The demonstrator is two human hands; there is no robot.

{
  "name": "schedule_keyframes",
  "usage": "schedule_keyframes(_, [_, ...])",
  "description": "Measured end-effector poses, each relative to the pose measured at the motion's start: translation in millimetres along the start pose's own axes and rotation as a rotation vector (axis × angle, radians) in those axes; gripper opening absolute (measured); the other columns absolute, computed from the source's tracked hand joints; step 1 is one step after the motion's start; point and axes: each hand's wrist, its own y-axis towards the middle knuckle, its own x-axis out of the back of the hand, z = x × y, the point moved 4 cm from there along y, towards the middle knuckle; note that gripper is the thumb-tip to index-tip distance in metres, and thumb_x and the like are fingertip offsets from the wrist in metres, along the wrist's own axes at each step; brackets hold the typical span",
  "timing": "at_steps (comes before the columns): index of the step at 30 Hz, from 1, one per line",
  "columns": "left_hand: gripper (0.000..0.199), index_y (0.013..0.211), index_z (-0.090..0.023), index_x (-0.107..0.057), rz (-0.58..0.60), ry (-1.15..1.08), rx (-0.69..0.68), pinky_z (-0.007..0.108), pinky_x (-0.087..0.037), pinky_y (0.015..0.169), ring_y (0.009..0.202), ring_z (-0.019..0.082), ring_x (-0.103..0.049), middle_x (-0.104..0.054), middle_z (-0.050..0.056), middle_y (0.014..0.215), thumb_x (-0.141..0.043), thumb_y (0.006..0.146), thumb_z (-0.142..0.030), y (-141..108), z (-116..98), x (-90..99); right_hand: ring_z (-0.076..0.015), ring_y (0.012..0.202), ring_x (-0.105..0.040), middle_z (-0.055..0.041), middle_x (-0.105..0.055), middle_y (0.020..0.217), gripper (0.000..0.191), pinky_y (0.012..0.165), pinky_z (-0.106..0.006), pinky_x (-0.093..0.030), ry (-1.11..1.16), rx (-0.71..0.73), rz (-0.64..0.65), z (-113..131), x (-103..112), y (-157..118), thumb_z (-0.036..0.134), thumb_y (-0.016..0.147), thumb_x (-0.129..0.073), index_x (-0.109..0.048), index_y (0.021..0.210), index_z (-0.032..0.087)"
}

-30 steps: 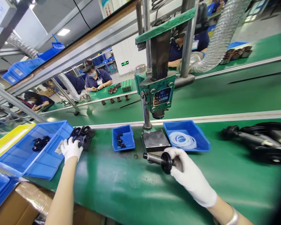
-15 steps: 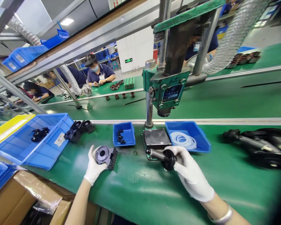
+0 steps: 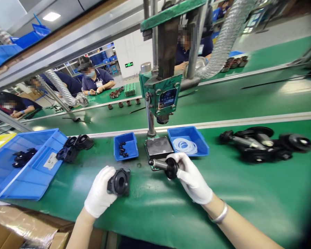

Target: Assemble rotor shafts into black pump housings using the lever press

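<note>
My left hand (image 3: pixel 100 191), in a white glove, is closed on a black round housing (image 3: pixel 120 182) with a hole in its middle, held above the green table (image 3: pixel 155 214). In my gloved right hand (image 3: pixel 194 180) is a shaft part (image 3: pixel 159 164), a grey rod with a black disc, its rod pointing left. The rod lies in front of the black metal block (image 3: pixel 159 146) at the base of the green press (image 3: pixel 162 93). Both parts are apart from each other.
Blue bins hold small black pieces (image 3: pixel 123 149) and white rings (image 3: pixel 185 146). Black housings (image 3: pixel 74 147) stand beside a large blue bin (image 3: pixel 45 180) at left. More shaft parts (image 3: pixel 256 143) lie at right. Co-workers (image 3: pixel 95 80) sit beyond the table.
The housing in my left hand has been turned, showing another face. The view has shifted to the right, bringing more of the shaft parts into sight. My right hand still holds its part.
</note>
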Motion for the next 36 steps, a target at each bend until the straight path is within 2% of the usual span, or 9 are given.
schedule_keyframes(5, [0.069,0.133,-0.024,-0.049,0.177,0.01,0.088,0.053,-0.051,0.096,0.114,0.033,-0.059,-0.057,0.014,0.127,-0.076,0.071,-0.026,7.2,4.0,-17.4,-0.0141,0.072,-0.048,-0.001,-0.047,0.091,0.042,0.052,-0.023,-0.051,0.025,0.032,-0.017,1.3,0.2,0.5,0.04,0.069,-0.08,-0.047,0.088,0.022])
schedule_keyframes(11, [0.072,0.119,-0.021,-0.053,-0.031,-0.393,0.406,0.053,-0.051,0.095,0.11,0.034,-0.063,-0.061,0.013,0.119,-0.081,0.062,-0.054,-9.5,21.1,-35.2,-0.0116,0.065,-0.048,0.0011,-0.046,0.087,0.048,0.046,-0.022,-0.049,0.127,0.053,0.029,-0.9,-0.9,0.0,0.044,0.067,-0.081,-0.043,0.087,0.022])
schedule_keyframes(14, [0.062,0.114,-0.022,-0.054,-0.024,-0.344,0.418,0.052,-0.05,0.095,0.108,0.032,-0.062,-0.06,0.012,0.118,-0.077,0.067,-0.054,-1.5,12.3,-28.9,-0.011,0.065,-0.048,0.0009,-0.047,0.086,0.046,0.048,-0.021,-0.048,0.093,0.091,0.022,-0.1,0.2,-0.3,0.041,0.067,-0.081,-0.044,0.085,0.021])
schedule_keyframes(17, [0.046,0.11,-0.024,-0.06,0.141,-0.111,0.231,0.05,-0.05,0.092,0.105,0.031,-0.059,-0.058,0.011,0.117,-0.073,0.073,-0.049,26.0,-17.9,-19.7,-0.011,0.065,-0.047,0.0011,-0.047,0.084,0.045,0.048,-0.021,-0.047,0.076,0.134,0.022,1.6,1.2,-0.3,0.04,0.066,-0.082,-0.045,0.084,0.02])
schedule_keyframes(20, [0.02,0.1,-0.028,-0.065,0.471,0.089,0.045,0.044,-0.05,0.082,0.094,0.027,-0.059,-0.062,0.007,0.107,-0.061,0.084,-0.039,53.3,-56.4,-25.7,-0.0108,0.063,-0.046,0.0016,-0.047,0.081,0.048,0.047,-0.021,-0.047,0.083,0.158,0.039,2.6,0.9,-0.3,0.045,0.065,-0.083,-0.045,0.083,0.021])
schedule_keyframes(24, [0.015,0.089,-0.026,-0.064,0.698,0.197,0.007,0.036,-0.049,0.07,0.09,0.026,-0.059,-0.06,0.006,0.099,-0.051,0.088,-0.033,70.7,-88.9,-39.7,-0.0107,0.061,-0.048,0.0009,-0.049,0.082,0.049,0.044,-0.02,-0.047,0.132,0.184,0.055,6.1,-2.2,-2.3,0.045,0.064,-0.085,-0.046,0.084,0.021])
schedule_keyframes(32, [0.027,0.089,-0.026,-0.065,0.638,0.242,0.031,0.038,-0.05,0.07,0.084,0.026,-0.061,-0.06,0.006,0.092,-0.042,0.093,-0.04,68.4,-85.3,-42.4,-0.0099,0.054,-0.054,0.002,-0.053,0.086,0.041,0.041,-0.021,-0.049,0.369,0.117,0.068,27.0,-14.9,-14.5,0.034,0.069,-0.079,-0.046,0.089,0.021])
schedule_keyframes(34, [0.025,0.092,-0.026,-0.066,0.554,0.102,0.081,0.04,-0.051,0.076,0.089,0.026,-0.062,-0.063,0.005,0.095,-0.046,0.092,-0.041,66.0,-78.0,-37.8,-0.0102,0.054,-0.056,0.0022,-0.053,0.087,0.038,0.042,-0.022,-0.048,0.401,0.114,0.078,33.4,-15.4,-18.6,0.035,0.071,-0.075,-0.045,0.09,0.021])
schedule_keyframes(36, [0.023,0.096,-0.025,-0.065,0.349,-0.171,0.194,0.041,-0.051,0.085,0.096,0.025,-0.063,-0.066,0.005,0.102,-0.052,0.09,-0.042,61.8,-69.4,-31.1,-0.0105,0.053,-0.055,0.0023,-0.052,0.088,0.036,0.042,-0.022,-0.046,0.385,0.106,0.072,38.1,-14.8,-24.3,0.035,0.072,-0.073,-0.045,0.089,0.022])
